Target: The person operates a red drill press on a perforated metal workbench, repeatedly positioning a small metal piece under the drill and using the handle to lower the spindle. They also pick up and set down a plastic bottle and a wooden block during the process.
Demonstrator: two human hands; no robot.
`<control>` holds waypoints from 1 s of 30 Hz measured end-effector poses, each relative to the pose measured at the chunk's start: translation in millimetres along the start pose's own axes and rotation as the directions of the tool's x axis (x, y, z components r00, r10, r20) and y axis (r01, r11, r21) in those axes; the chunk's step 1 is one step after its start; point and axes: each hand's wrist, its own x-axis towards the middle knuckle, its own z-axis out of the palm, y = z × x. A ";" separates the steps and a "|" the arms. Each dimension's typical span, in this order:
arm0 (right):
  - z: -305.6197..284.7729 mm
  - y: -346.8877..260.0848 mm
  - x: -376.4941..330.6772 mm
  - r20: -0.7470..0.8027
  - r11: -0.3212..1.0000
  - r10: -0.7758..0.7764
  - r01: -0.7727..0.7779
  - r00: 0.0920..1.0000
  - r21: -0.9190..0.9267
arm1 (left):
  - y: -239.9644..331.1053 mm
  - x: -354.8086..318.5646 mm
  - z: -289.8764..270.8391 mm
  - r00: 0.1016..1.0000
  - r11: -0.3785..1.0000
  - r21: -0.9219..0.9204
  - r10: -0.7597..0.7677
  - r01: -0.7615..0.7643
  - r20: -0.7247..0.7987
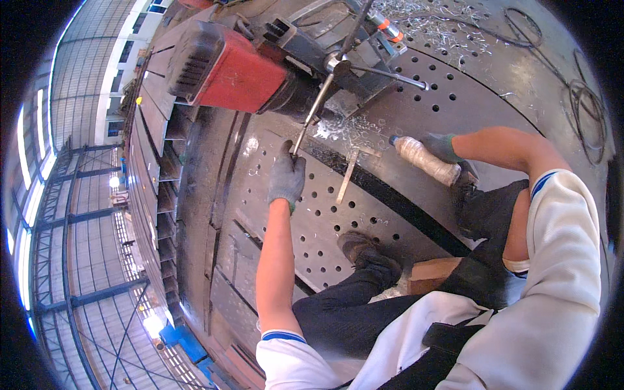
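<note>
My left hand [287, 177], in a grey glove, is closed around the end of a long metal feed lever [314, 114]. The lever runs up to the hub of a red and black drilling machine [240, 71] that stands on the steel plate. My right hand [443, 147], gloved too, is against the far side of a wrapped plastic bottle [424, 158] and seems to grip it, though the bottle hides most of its fingers. The bottle's dark cap points toward the drill. Bright metal shavings [338, 127] lie beneath the drill.
A T-shaped metal piece [349, 174] lies on the holed steel plate [315, 250] between my hands. My shoe [357, 247] rests on that plate. Cables [585, 120] coil at the far right. More shavings [442, 32] are scattered behind the drill. Stacked steel beams [146, 169] stand left.
</note>
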 end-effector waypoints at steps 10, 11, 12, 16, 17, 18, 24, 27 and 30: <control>0.0 20.4 11.1 -0.028 0.989 -0.127 0.125 0.991 -0.074 | 23.3 2.1 -8.9 0.992 0.987 -0.115 -0.103 0.112 0.078; 1.0 20.1 8.9 -0.030 0.978 -0.177 0.172 0.984 -0.120 | 24.9 0.3 -14.6 0.991 0.989 -0.108 -0.087 0.098 0.097; -1.1 14.7 9.3 -0.007 0.943 -0.275 0.268 0.961 -0.197 | 7.4 0.3 -11.1 0.998 0.994 -0.092 -0.048 0.052 0.051; -1.5 -0.1 4.0 0.100 0.817 -0.389 0.393 0.916 -0.422 | -22.1 -3.8 5.4 1.000 0.999 -0.045 0.023 -0.024 -0.018; 0.9 6.6 8.3 0.091 0.803 -0.382 0.379 0.920 -0.460 | -20.5 -0.8 6.1 0.999 0.999 -0.031 0.027 -0.028 -0.026; 2.1 12.9 13.9 0.088 0.785 -0.377 0.368 0.922 -0.499 | -20.7 0.1 6.6 0.999 0.999 -0.019 0.025 -0.026 -0.035; 1.4 16.8 15.9 0.079 0.753 -0.425 0.401 0.901 -0.522 | -26.1 2.1 20.2 0.997 0.996 -0.080 0.039 -0.044 -0.070; 8.1 32.3 26.9 0.048 0.962 -0.254 0.258 0.966 -0.086 | -17.9 3.2 9.8 0.993 0.994 -0.074 0.078 -0.084 -0.084; 11.1 21.0 23.3 0.066 0.975 -0.050 0.034 0.997 0.221 | -9.7 -3.2 3.4 0.999 0.996 -0.087 0.020 -0.023 -0.036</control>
